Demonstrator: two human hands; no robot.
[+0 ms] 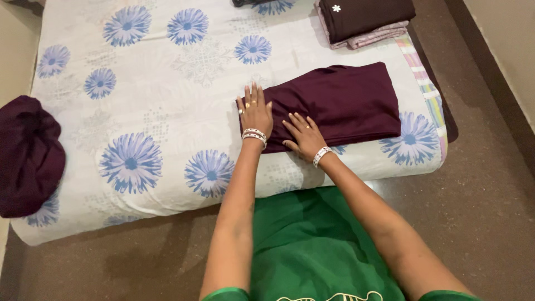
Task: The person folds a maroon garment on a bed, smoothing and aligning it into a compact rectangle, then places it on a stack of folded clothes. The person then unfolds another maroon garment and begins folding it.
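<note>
A folded maroon cloth [340, 103] lies on the right part of a mattress covered by a white sheet with blue flowers [161, 111]. My left hand [255, 111] rests flat on the cloth's left end, fingers spread. My right hand [304, 135] lies flat on the cloth's near left edge, fingers together and pointing up-left. Both wrists carry white bangles. Neither hand grips anything.
A stack of folded clothes, dark brown on top of pinkish ones [365, 19], sits at the mattress's far right corner. A crumpled maroon garment [28, 156] lies at the left edge. Brown floor [490, 206] surrounds the mattress; my green garment [312, 245] is below.
</note>
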